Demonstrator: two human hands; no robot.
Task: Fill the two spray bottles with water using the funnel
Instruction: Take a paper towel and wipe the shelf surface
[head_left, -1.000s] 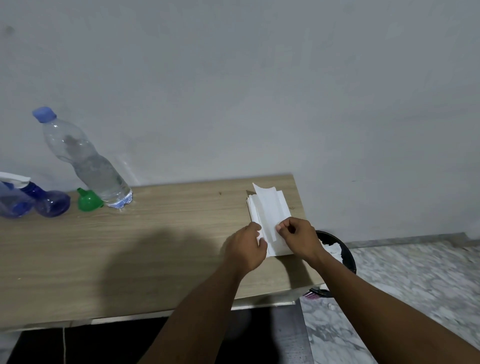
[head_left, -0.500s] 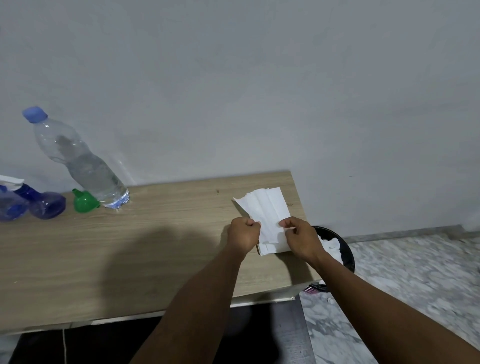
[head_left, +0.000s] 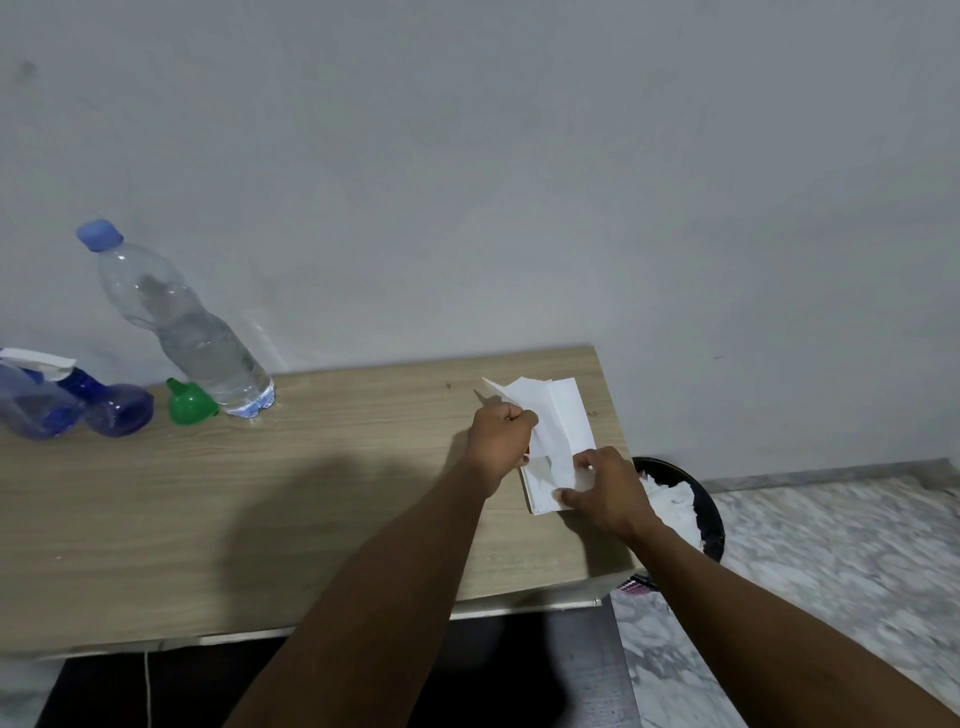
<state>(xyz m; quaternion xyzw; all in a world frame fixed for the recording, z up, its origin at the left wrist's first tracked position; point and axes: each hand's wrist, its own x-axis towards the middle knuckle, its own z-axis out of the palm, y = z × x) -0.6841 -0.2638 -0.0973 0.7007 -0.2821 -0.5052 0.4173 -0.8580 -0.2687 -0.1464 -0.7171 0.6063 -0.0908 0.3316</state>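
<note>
Two blue spray bottles (head_left: 78, 408) stand at the table's far left, one with a white trigger head. A green funnel (head_left: 190, 402) lies beside them, next to a clear water bottle (head_left: 182, 327) with a blue cap. Far to the right, my left hand (head_left: 497, 436) pinches a white tissue (head_left: 535, 415) and lifts it off a stack of white tissues (head_left: 563, 436). My right hand (head_left: 605, 486) presses the stack's near end down with its fingers.
The wooden table (head_left: 260, 509) ends just right of the tissue stack. A black waste bin (head_left: 698, 506) with crumpled white paper stands on the marble floor beside that edge. A grey wall runs behind the table.
My left hand has pulled one tissue up and leftward off the stack. My right hand has shifted from pinching the stack to holding it down.
</note>
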